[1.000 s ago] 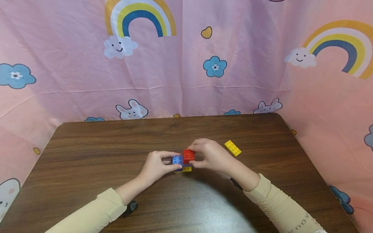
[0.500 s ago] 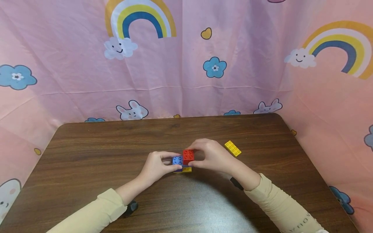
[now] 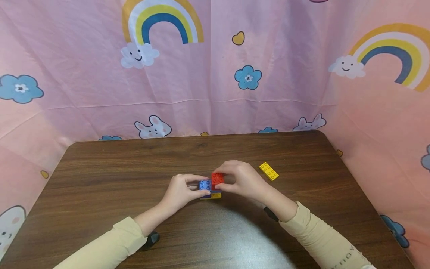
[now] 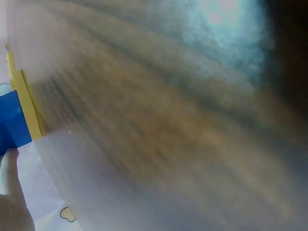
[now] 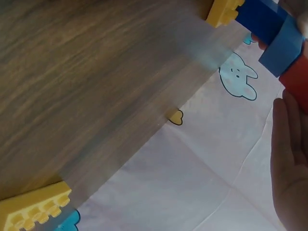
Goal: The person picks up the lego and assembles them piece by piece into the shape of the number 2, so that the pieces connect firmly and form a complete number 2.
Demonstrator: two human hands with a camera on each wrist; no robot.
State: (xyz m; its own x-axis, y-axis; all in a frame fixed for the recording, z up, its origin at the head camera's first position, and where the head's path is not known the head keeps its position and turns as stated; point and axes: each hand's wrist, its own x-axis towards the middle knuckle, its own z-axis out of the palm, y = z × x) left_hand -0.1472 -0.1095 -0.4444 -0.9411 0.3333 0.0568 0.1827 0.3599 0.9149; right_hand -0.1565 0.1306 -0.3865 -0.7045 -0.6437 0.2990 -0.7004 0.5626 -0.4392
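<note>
A small stack of toy building bricks stands mid-table. At its base lies a yellow plate [image 3: 216, 195], carrying a dark blue brick [image 5: 261, 19]. A lighter blue brick [image 3: 205, 185] sits above and juts out to the right. On that overhanging end is a red brick [image 3: 217, 178]. My left hand [image 3: 181, 191] pinches the blue part of the stack between thumb and fingers. From the right, my right hand [image 3: 244, 180] holds the red brick, thumb at its near side and fingers behind. The left wrist view catches only a blue brick [image 4: 12, 122] and one finger.
A second yellow plate [image 3: 268, 171], studs up, lies on the wooden table [image 3: 134, 164] behind and right of the right hand. A pink patterned cloth [image 3: 215, 82] hangs along the table's back and sides.
My right thumb has shifted slightly left across the red brick's near face. Left hand, stack and loose yellow plate stay practically where they were.
</note>
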